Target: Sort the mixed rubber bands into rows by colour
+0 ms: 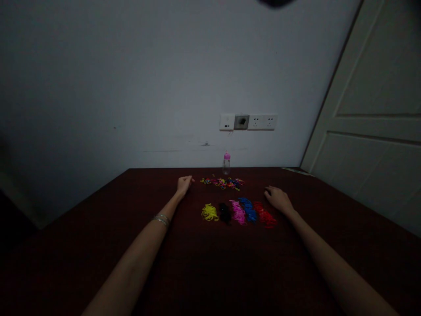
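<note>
My left hand (184,184) rests on the table, left of a mixed heap of coloured rubber bands (226,183). Its fingers are curled closed, and whatever may be inside is hidden. On the right, my right hand (279,199) lies palm down with fingers loosely bent and a little apart, holding nothing visible. Closest to it is a pile of red rubber bands (264,215). Beside that, sorted by colour, lie blue bands (248,210), pink bands (238,212), black bands (225,213) and yellow bands (209,212).
A clear bottle with a pink top (226,163) stands behind the mixed heap, near the wall. The dark red table (210,263) meets a pale wall (148,87) with sockets (262,122). To the right is a panelled white door (371,127). The light is dim.
</note>
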Motion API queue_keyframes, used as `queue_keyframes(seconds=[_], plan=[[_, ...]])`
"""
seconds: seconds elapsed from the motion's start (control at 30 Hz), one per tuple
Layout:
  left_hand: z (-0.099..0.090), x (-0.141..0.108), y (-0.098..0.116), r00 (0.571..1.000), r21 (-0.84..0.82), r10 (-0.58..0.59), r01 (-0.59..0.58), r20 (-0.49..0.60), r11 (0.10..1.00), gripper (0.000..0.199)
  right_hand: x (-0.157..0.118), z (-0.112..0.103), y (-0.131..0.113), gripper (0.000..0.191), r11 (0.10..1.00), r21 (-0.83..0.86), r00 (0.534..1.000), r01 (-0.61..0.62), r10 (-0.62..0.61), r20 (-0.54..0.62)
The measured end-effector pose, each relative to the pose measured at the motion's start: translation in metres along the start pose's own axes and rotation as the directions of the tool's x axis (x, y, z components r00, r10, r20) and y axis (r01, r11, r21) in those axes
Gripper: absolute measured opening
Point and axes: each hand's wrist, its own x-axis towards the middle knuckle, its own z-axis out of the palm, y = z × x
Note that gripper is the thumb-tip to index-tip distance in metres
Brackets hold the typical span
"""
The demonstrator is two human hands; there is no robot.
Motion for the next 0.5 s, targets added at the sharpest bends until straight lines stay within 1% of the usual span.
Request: queue_keyframes(seconds=[0.13, 0.3, 0.5], plan=[[0.0003, 0.0008, -0.0054, 0.998, 0.056, 0.049, -0.05, 0.028, 0.997, 0.033, 0.0002, 0.0012, 0.0011, 0.044, 1.0, 0.015, 1.0, 0.008, -0.008, 0.001], [-0.0014, -0.0026, -0.0034, 0.998, 0.059, 0.06, -0.062, 0.033, 0.996, 0.033, -0.0001, -0.0005, -0.0008, 0.044, 0.999, 0.025, 1.0, 0.02, -0.02, 0.005], [-0.0013, -0.0015, -0.0046, 0.995, 0.114, 0.084, -0.089, 0.049, 0.989, 0.033, 0.0068, 0.0, 0.0056, 0.044, 0.982, 0.181, 0.998, -0.054, 0.055, -0.004]])
